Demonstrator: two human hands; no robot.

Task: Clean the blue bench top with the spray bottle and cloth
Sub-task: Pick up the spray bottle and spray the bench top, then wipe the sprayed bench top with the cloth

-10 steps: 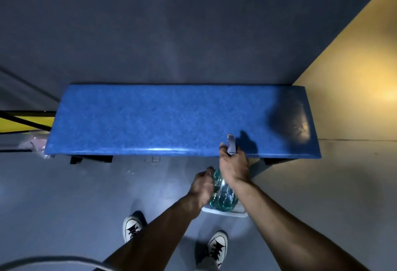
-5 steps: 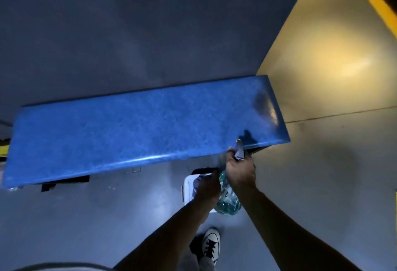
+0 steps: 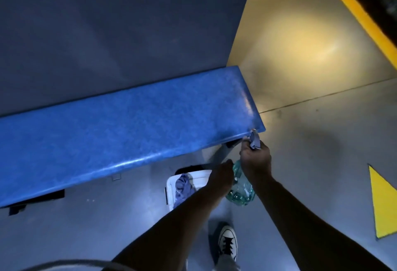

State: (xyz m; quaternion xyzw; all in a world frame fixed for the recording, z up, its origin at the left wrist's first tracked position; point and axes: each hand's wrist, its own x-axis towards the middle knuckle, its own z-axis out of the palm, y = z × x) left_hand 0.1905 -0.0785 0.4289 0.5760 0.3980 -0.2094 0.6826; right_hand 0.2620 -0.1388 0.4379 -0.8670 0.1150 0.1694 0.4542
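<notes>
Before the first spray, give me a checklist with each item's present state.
1. Spray bottle held: ok, right hand grips its neck and head, left hand is at its body.
2. Nozzle aimed at the blue bench top: ok, it sits at the near right corner.
3. Trigger finger placed: cannot tell, fingers hidden.
4. Liquid in bottle: ok, some shows at the bottom.
5. Cloth ready: not ok, it lies in the white tub on the floor.
6. Bench top free of things: ok.
</notes>
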